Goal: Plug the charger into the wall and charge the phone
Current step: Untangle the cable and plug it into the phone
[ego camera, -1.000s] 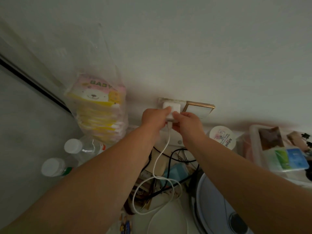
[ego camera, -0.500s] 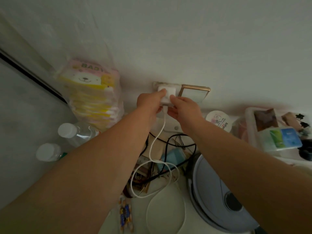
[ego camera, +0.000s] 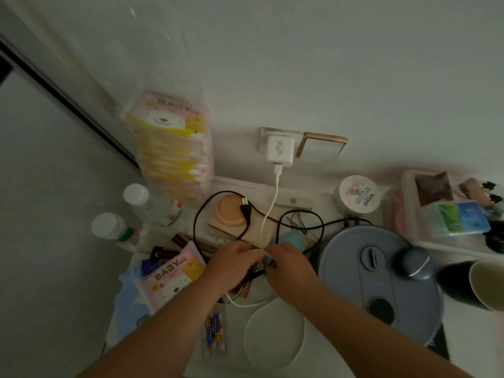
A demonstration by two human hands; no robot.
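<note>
Two forearms reached in from the bottom edge over a cluttered tabletop [ego camera: 272,358]. Nearest the camera, a few batteries [ego camera: 215,332] lay betw. the arms, w/ a loose loop of white cable [ego camera: 275,334] just right of them. Farther in, the left hand [ego camera: 233,264] and right hand [ego camera: 289,264] met close together, fingertips nearly touching, both pinched on the white cable where it came down; whether either grip was tight, can't tell. Phone not identifiable in the tangle under the hands.

Left of the left hand lay a pink BABY wipes pack [ego camera: 171,279]; right of the right hand sat a round grey appliance lid [ego camera: 379,285], and a cup [ego camera: 488,285] at the far right edge. Beyond the hands, a black cord [ego camera: 218,211] looped over a peach-coloured disc [ego camera: 230,214], w/ two clear bottles [ego camera: 136,211] to the left and a white jar [ego camera: 357,196] to the right.

Farthest back, on the wall, the white charger [ego camera: 280,150] sat plugged into the socket [ego camera: 266,135], well apart from both hands and above them. The cable ran straight down from its underside to the fingers. Gold-rimmed switch plate [ego camera: 321,147] was just beside it on the right; a tall stack of BABY packs [ego camera: 174,143] in clear plastic stood to the left.
</note>
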